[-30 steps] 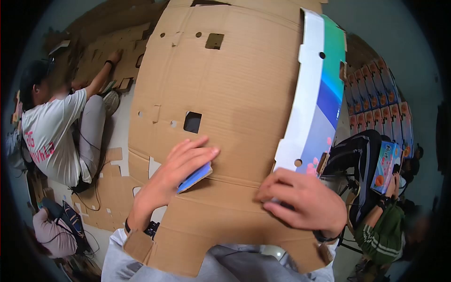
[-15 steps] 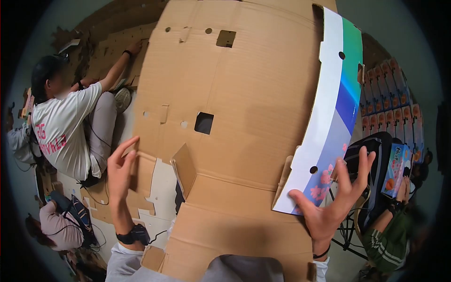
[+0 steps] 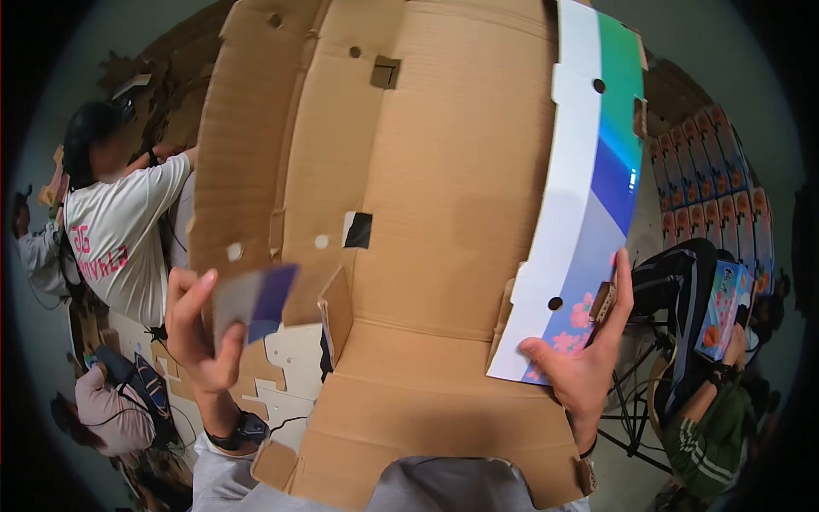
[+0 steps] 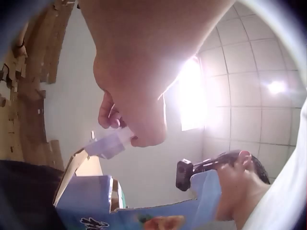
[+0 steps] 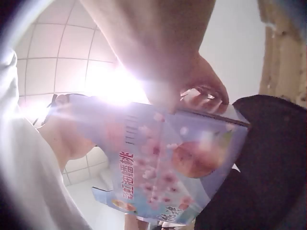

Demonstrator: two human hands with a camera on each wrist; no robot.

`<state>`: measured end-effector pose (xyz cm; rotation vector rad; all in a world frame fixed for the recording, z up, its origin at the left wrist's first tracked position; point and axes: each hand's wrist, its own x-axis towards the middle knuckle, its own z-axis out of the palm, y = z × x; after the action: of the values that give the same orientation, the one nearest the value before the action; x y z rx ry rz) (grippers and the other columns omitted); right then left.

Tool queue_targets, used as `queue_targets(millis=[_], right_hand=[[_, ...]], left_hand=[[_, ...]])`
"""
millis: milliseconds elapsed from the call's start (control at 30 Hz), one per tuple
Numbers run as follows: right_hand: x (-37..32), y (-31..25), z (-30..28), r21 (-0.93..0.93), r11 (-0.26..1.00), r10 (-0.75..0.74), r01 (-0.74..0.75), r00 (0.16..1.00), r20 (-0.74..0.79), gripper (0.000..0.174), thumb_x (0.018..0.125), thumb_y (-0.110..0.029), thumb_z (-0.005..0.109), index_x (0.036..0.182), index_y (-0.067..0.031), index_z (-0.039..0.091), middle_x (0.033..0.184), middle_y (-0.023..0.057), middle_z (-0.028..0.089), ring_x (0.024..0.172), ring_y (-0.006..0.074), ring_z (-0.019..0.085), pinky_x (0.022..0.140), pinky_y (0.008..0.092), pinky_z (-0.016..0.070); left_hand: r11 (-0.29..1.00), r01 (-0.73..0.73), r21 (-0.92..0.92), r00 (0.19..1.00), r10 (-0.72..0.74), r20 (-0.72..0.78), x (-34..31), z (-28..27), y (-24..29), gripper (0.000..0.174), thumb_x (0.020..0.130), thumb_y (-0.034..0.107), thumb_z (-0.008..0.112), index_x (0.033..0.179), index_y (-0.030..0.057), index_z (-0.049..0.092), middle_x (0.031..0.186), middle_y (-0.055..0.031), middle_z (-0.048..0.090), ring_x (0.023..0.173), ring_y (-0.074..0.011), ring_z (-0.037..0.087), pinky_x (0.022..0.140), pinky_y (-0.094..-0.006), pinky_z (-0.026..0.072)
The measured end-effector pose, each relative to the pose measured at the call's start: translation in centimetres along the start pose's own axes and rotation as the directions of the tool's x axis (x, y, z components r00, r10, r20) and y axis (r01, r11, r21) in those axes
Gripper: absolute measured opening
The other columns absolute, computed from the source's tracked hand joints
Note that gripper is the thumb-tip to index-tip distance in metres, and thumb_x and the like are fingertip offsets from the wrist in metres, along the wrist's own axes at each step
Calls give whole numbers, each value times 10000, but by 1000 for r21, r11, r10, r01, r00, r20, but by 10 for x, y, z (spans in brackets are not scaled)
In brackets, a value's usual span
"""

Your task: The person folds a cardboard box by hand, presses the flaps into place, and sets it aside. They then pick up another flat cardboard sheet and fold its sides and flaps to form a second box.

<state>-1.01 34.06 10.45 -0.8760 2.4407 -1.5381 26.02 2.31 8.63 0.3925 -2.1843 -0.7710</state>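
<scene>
A large cardboard box (image 3: 461, 196), plain brown inside and printed outside, lies partly folded before me. My left hand (image 3: 205, 337) pinches a small end flap (image 3: 271, 299) with a white and purple print, at the near end of the raised left side panel (image 3: 243, 145). On the right, a side panel (image 3: 589, 188) stands up with white, green and blue print and pink blossoms. My right hand (image 3: 589, 354) grips its near end, thumb on the white face and fingers round the outer side. In the right wrist view the printed outside (image 5: 158, 163) shows a peach picture.
A person in a white T-shirt (image 3: 128, 230) sits on the left by flattened cardboard. On the right, another person in a green top (image 3: 699, 435) holds a printed box (image 3: 723, 307). Behind them stand rows of printed boxes (image 3: 717, 205). The near flap (image 3: 435, 427) reaches my lap.
Both hands left the near fold and moved outward. The left side panel has folded upward, with my left hand on its end flap. My right fingers, spread half a second ago, have closed round the right panel.
</scene>
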Motion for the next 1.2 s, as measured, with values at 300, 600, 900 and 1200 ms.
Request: queue_targets(millis=[300, 600, 900, 1200], right_hand=[[14, 25, 3, 35, 995, -95, 96, 995, -27, 861, 644, -111, 982, 1211, -102, 335, 1613, 278, 317, 1327, 295, 503, 1101, 419, 431], [34, 38, 11, 38, 994, -103, 103, 995, -11, 784, 675, -115, 986, 1188, -80, 395, 1588, 303, 368, 1208, 248, 588, 969, 386, 515], [37, 44, 11, 105, 986, -122, 127, 991, -52, 580, 945, -186, 766, 1375, -37, 407, 1595, 252, 398, 1288, 248, 553, 1096, 374, 429], [56, 18, 21, 381, 923, 113, -46, 982, -154, 554, 1105, -138, 489, 1614, 31, 353, 1600, 193, 463, 1458, 233, 461, 1216, 365, 332]], left_hand=[[762, -612, 213, 789, 569, 232, 52, 55, 45, 266, 728, 105, 859, 960, 171, 749, 858, 11, 604, 600, -129, 430, 526, -232, 364], [590, -798, -125, 438, 710, 551, 90, 142, 59, 167, 959, 322, 704, 1005, 162, 691, 1201, 41, 684, 788, -66, 534, 628, -190, 464], [708, -701, -86, 499, 574, 650, 93, 162, 69, 418, 986, 317, 637, 1399, 249, 633, 1555, 30, 568, 1405, -188, 558, 1214, -436, 378], [734, -667, -128, 531, 588, 610, 92, 163, 68, 389, 1005, 235, 593, 1391, 206, 633, 1544, -15, 577, 1404, -217, 566, 1199, -388, 409]])
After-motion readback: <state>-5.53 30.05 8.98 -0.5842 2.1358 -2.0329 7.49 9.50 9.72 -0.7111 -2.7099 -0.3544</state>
